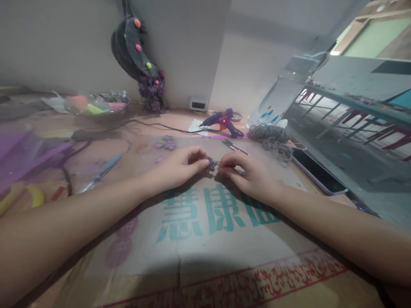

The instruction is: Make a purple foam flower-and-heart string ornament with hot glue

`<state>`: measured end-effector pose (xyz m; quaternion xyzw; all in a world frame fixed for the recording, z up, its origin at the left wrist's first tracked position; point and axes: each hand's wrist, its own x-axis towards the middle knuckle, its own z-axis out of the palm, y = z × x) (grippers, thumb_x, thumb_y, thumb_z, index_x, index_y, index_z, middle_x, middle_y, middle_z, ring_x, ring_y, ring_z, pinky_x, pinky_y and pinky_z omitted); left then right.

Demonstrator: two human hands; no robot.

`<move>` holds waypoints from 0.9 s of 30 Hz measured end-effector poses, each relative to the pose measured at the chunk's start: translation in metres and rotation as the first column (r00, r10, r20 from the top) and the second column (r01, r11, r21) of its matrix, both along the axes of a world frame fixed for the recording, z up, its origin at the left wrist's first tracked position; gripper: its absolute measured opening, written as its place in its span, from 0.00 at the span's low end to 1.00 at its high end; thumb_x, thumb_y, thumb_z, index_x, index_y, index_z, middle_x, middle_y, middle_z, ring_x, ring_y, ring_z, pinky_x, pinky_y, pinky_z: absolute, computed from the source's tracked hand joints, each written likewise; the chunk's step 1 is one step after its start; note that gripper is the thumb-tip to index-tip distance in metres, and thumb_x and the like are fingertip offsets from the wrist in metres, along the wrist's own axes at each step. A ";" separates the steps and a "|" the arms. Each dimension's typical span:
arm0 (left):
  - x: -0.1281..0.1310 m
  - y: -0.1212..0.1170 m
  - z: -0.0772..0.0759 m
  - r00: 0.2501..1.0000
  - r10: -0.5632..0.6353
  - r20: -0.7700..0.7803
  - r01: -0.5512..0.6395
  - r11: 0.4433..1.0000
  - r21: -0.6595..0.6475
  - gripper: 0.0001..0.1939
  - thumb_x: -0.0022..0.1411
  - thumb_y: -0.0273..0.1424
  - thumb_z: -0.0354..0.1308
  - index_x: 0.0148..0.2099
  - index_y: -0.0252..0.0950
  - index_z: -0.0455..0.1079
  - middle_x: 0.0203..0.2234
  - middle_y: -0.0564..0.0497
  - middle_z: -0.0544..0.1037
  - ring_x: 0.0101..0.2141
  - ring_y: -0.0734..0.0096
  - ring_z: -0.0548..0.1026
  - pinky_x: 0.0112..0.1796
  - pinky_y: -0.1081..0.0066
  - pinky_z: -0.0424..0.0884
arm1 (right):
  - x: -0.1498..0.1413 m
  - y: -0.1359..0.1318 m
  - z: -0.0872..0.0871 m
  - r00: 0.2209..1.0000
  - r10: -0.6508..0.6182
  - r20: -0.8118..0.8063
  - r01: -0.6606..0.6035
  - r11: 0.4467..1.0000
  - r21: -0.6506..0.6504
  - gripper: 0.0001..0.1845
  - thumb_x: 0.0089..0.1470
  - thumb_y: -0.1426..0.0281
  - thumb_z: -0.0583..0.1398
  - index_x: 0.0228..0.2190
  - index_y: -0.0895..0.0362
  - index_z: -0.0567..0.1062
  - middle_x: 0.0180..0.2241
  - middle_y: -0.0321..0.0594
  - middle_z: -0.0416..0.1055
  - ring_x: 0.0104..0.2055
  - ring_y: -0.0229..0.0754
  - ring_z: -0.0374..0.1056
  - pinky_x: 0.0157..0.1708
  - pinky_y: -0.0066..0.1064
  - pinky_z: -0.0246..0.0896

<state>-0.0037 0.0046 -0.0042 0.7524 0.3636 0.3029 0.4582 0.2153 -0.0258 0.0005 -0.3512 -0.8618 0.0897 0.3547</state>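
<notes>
My left hand pinches a small purple flower between thumb and fingertips, above the middle of a printed cardboard sheet. Close by on the right, the fingertips of my right hand are pressed together at the flower's edge. What they grip there is too small to make out. Beyond my left hand lie several loose purple flower pieces. A pair of small scissors or snips rests just past my right hand.
Behind the hands stands a blue glue gun with a red light and a cable. Grey yarn, a clear bottle and a phone are on the right. At left are a pen, a filled bowl and purple sheets.
</notes>
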 end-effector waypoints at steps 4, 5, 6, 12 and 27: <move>-0.001 0.001 0.000 1.000 -0.003 -0.016 0.003 1.000 0.022 0.10 0.66 0.36 0.55 0.42 0.35 0.71 0.35 0.50 0.79 0.35 0.68 0.76 0.37 0.69 0.70 | 0.000 0.000 0.000 1.000 0.012 0.013 -0.012 1.000 -0.002 0.06 0.59 0.77 0.57 0.34 0.55 0.73 0.33 0.37 0.76 0.33 0.38 0.70 0.33 0.28 0.64; -0.001 0.001 -0.001 1.000 -0.003 -0.018 0.003 1.000 0.030 0.10 0.66 0.36 0.55 0.42 0.35 0.71 0.34 0.50 0.79 0.35 0.68 0.76 0.37 0.69 0.70 | 0.000 0.001 0.000 1.000 0.013 0.014 -0.013 1.000 -0.001 0.06 0.59 0.77 0.57 0.34 0.55 0.73 0.33 0.37 0.76 0.33 0.38 0.71 0.34 0.28 0.64; -0.001 0.001 -0.001 1.000 -0.002 -0.020 0.002 0.999 0.037 0.09 0.65 0.35 0.55 0.42 0.35 0.71 0.34 0.50 0.79 0.35 0.68 0.76 0.37 0.69 0.70 | 0.000 0.001 0.000 1.000 0.014 0.016 -0.014 1.000 -0.002 0.06 0.59 0.77 0.57 0.35 0.55 0.73 0.34 0.37 0.76 0.33 0.38 0.71 0.34 0.28 0.65; -0.001 0.001 -0.001 1.000 -0.004 -0.025 0.005 0.999 0.049 0.09 0.65 0.35 0.55 0.41 0.35 0.71 0.34 0.50 0.80 0.35 0.67 0.76 0.37 0.68 0.71 | 0.001 0.000 -0.001 0.999 -0.003 0.036 0.003 1.000 -0.021 0.06 0.59 0.75 0.57 0.35 0.55 0.73 0.33 0.38 0.76 0.33 0.40 0.71 0.34 0.30 0.65; -0.002 0.000 -0.001 0.998 -0.055 -0.004 0.055 0.998 -0.017 0.12 0.65 0.39 0.57 0.43 0.36 0.72 0.37 0.50 0.82 0.39 0.65 0.79 0.40 0.67 0.71 | -0.001 -0.003 0.001 1.000 -0.028 -0.005 0.028 0.999 -0.033 0.03 0.60 0.70 0.59 0.37 0.55 0.70 0.31 0.38 0.74 0.32 0.40 0.70 0.31 0.31 0.65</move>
